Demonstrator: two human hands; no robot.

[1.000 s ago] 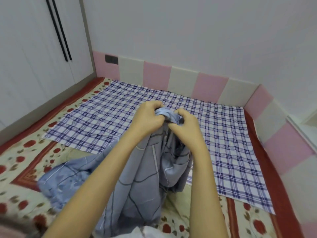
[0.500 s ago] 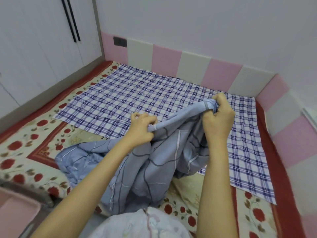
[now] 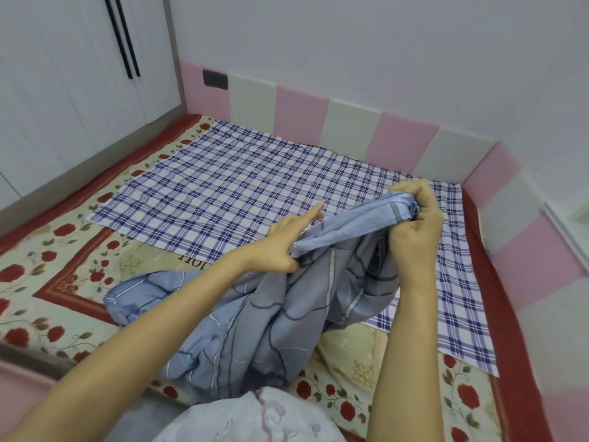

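Observation:
A light blue striped cloth, crumpled, lies bunched on the bed in front of me, its top edge lifted. My right hand grips one end of that edge, fingers curled round it, above the right part of the checked sheet. My left hand holds the same edge lower down and to the left, thumb under the fabric, index finger pointing out straight. The edge runs taut between the two hands.
A blue-and-white checked sheet lies flat over a rose-patterned bed cover with a red border. Pink and cream padded panels line the walls behind and right. White wardrobe doors stand at the left.
My two hands, together on the cloth a second ago, have drawn apart along its edge. The right hand moved up and to the right; the left index finger has stretched out.

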